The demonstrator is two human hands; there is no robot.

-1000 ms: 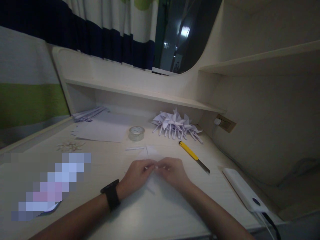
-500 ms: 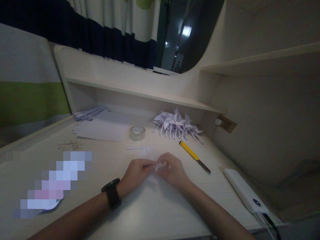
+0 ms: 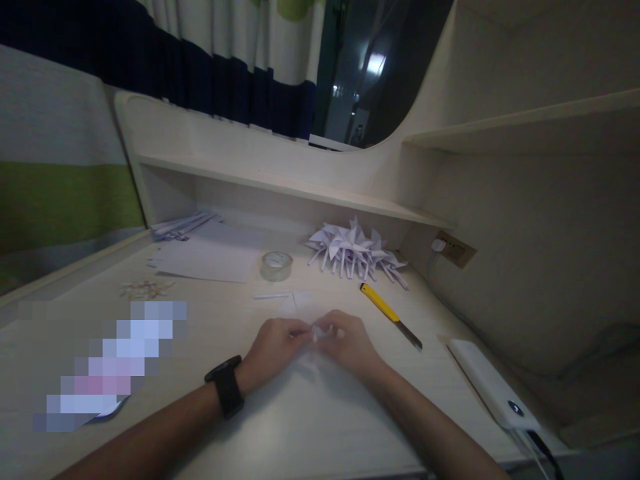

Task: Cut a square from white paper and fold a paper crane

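My left hand [image 3: 273,347], with a black watch [image 3: 226,387] on its wrist, and my right hand [image 3: 345,343] meet fingertip to fingertip over a small piece of white paper [image 3: 316,332] at the desk's middle. Both pinch the paper, which is mostly hidden by the fingers. Another folded white paper [image 3: 299,303] lies just beyond the hands. A pile of folded white paper shapes [image 3: 353,252] sits at the back of the desk.
A yellow utility knife [image 3: 390,315] lies right of my hands, blade out. A tape roll [image 3: 276,265], white sheets [image 3: 203,257], paper strips [image 3: 183,225], and small scraps [image 3: 145,289] lie behind and left. A white power bank [image 3: 493,387] with cable sits at the right edge.
My hands stayed together on the small paper, shifting their fingers slightly; the view drifted a little to the right.
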